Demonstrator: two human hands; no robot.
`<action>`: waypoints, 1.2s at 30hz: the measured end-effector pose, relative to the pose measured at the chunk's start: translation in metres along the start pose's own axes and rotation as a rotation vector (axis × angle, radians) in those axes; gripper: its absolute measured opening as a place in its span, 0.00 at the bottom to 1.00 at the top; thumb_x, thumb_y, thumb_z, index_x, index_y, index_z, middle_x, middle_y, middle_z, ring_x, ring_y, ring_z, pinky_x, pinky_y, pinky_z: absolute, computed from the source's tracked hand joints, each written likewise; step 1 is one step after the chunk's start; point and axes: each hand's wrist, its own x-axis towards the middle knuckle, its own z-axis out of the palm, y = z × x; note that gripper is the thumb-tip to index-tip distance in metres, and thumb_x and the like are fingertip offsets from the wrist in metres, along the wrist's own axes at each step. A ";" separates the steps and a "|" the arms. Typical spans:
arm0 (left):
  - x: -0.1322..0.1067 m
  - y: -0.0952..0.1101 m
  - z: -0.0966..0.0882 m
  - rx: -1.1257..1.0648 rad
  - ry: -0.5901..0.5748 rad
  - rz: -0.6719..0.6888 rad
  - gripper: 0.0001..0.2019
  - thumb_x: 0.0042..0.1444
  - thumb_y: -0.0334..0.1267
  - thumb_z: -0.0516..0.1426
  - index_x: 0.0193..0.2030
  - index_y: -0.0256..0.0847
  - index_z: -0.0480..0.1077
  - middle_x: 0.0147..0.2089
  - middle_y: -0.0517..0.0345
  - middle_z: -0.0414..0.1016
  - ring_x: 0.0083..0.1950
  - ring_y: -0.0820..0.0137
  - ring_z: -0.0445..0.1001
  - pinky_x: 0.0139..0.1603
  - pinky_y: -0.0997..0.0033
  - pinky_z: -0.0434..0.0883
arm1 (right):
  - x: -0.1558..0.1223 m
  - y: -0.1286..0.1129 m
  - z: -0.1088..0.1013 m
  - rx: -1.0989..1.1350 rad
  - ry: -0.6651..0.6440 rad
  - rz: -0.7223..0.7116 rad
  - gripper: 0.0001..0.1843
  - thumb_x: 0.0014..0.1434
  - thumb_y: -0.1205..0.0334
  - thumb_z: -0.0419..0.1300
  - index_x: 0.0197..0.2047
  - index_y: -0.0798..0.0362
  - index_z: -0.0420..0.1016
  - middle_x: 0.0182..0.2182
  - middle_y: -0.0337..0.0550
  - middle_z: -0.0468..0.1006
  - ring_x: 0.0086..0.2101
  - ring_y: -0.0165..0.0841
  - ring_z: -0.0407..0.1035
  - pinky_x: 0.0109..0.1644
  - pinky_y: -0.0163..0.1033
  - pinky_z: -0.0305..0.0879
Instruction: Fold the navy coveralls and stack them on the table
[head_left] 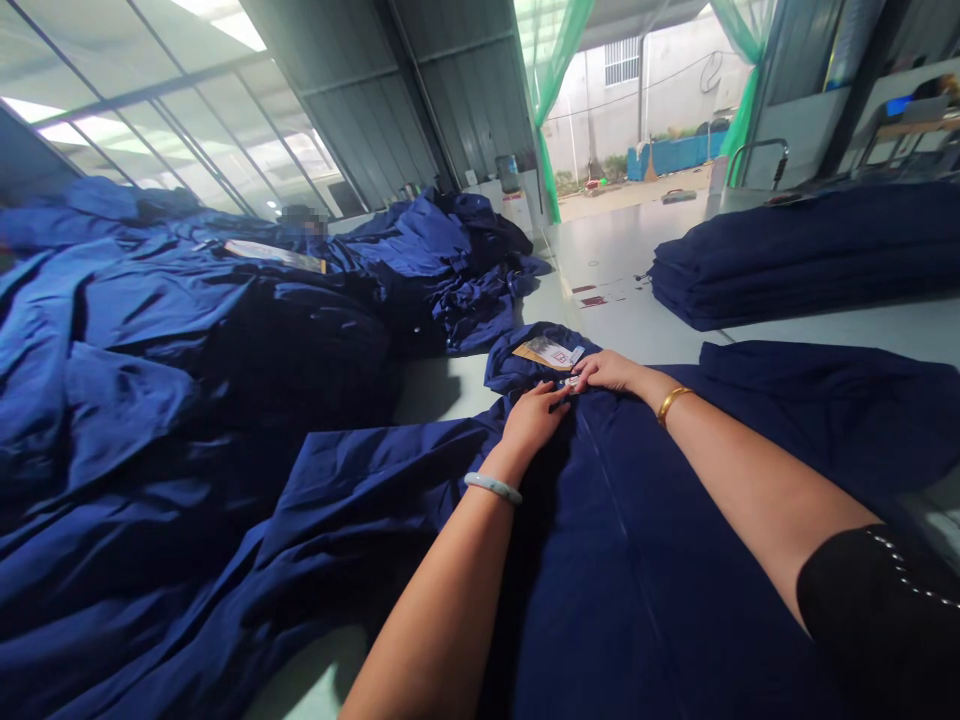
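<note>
A navy blue jacket (615, 520) lies spread face up in front of me, its sleeves out to both sides and a long front seam running down its middle. At the neck end, my left hand (534, 420) and my right hand (606, 372) meet with closed fingers on a small white label (572, 382). The fingertips cover part of it. Just beyond, a printed brown-and-white paper tag (547, 352) rests on the bunched collar or hood (502, 368).
A large heap of navy garments (135, 350) rises at my left, with another paper tag (274, 256) on it. Further navy cloth (450, 240) lies behind. Folded navy garments (810, 250) are stacked at the right on the pale table (600, 260). Beyond is an open doorway with green curtains (559, 60).
</note>
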 end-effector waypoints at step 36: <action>0.003 0.001 0.001 0.044 0.142 0.037 0.19 0.62 0.31 0.68 0.60 0.43 0.81 0.63 0.46 0.84 0.66 0.52 0.80 0.73 0.52 0.74 | 0.007 -0.015 -0.003 -0.197 0.050 0.002 0.04 0.55 0.61 0.69 0.33 0.51 0.82 0.30 0.38 0.81 0.33 0.34 0.71 0.39 0.37 0.63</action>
